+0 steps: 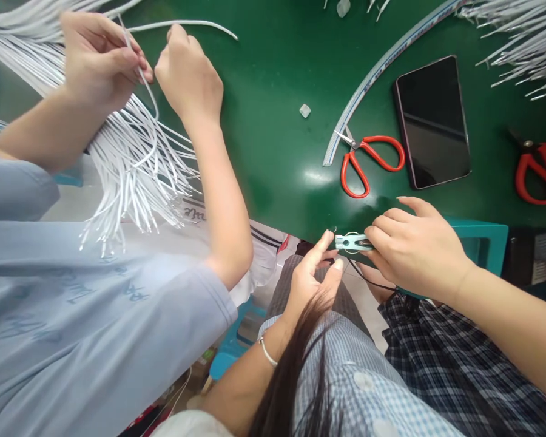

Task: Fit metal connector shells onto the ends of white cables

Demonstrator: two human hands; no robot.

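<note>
My right hand [418, 252] comes in from the right, its fingers closed around the back end of a pale teal clothespin [352, 242] with a round wire spring. The clothespin points left, near the table's front edge. Just left of its jaws is my left hand [316, 267], a bracelet at its wrist. The left thumb and index finger are stretched out and apart, with nothing visible held between them. A tiny curved bit lies by the index fingertip, too small to name. A thin black cord [373, 280] hangs below the clothespin.
Red-handled scissors [357, 158], a phone [432, 121] and a braided hose [377, 67] lie on the green table [273, 164]. More scissors [539, 173] lie far right. A co-worker's hands [143, 67] handle a white wire above wire bundles [136, 164]. A teal stool [482, 237] stands right.
</note>
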